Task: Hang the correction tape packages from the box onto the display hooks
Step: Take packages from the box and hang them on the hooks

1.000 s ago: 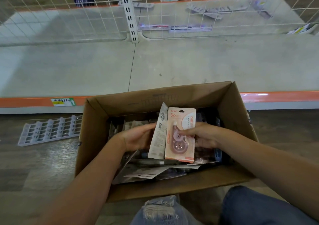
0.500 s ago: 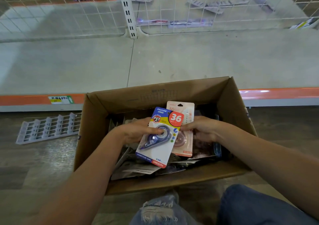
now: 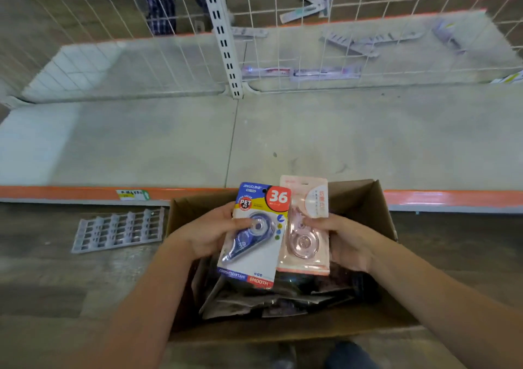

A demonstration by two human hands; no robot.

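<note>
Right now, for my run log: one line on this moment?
left hand: holds blue correction tape package | right hand: holds pink correction tape package | over cardboard box

We hold two packages above the box (image 3: 365,199): one package (image 3: 254,235) in our left hand (image 3: 209,233), the other package (image 3: 307,227) in our right hand (image 3: 348,241), side by side. Box before the shelf (image 3: 311,131); a plastic rack (image 3: 119,230) on the floor to its left.
</note>
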